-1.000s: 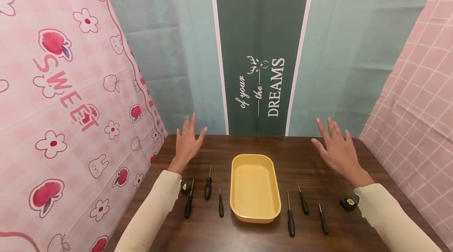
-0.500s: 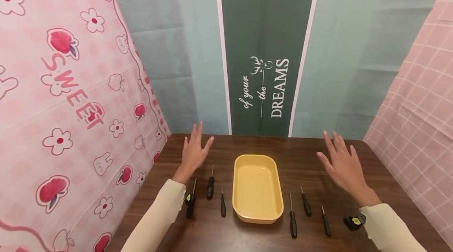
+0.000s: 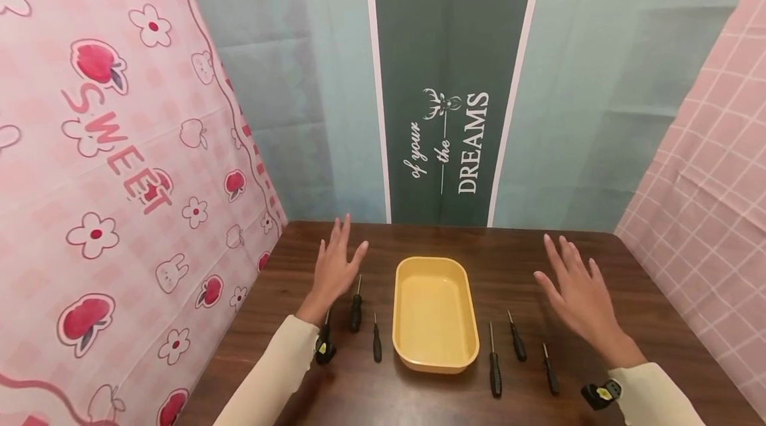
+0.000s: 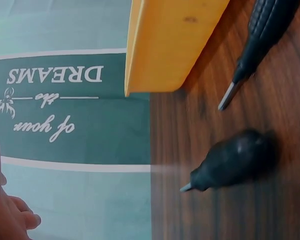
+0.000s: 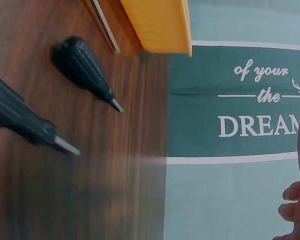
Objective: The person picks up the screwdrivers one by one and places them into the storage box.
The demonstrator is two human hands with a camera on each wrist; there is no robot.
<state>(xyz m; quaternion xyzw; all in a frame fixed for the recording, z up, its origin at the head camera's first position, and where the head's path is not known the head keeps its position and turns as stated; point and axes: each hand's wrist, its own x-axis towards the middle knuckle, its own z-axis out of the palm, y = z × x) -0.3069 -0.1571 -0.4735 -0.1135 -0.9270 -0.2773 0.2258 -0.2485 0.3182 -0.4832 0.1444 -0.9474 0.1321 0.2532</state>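
My left hand is held over the table's left side with fingers spread and straight, nothing in it. Beside it lies a black-handled screwdriver, with a smaller screwdriver to its right. Another screwdriver is partly hidden behind the left wrist. On the right side my right hand hovers with its fingers apart, also holding nothing. Three screwdrivers lie to its left and below: a long one, a middle one and a short one. All have their tips toward the back.
A yellow rectangular tray stands between the two groups of screwdrivers on the dark wooden table. A green cloth hangs behind the table's far edge, with a pink patterned cloth at left and a pink checked cloth at right.
Both hands have come lower and nearer over the table, the left also shifting right so its wrist now covers part of a screwdriver. The tray and screwdrivers stay in place.
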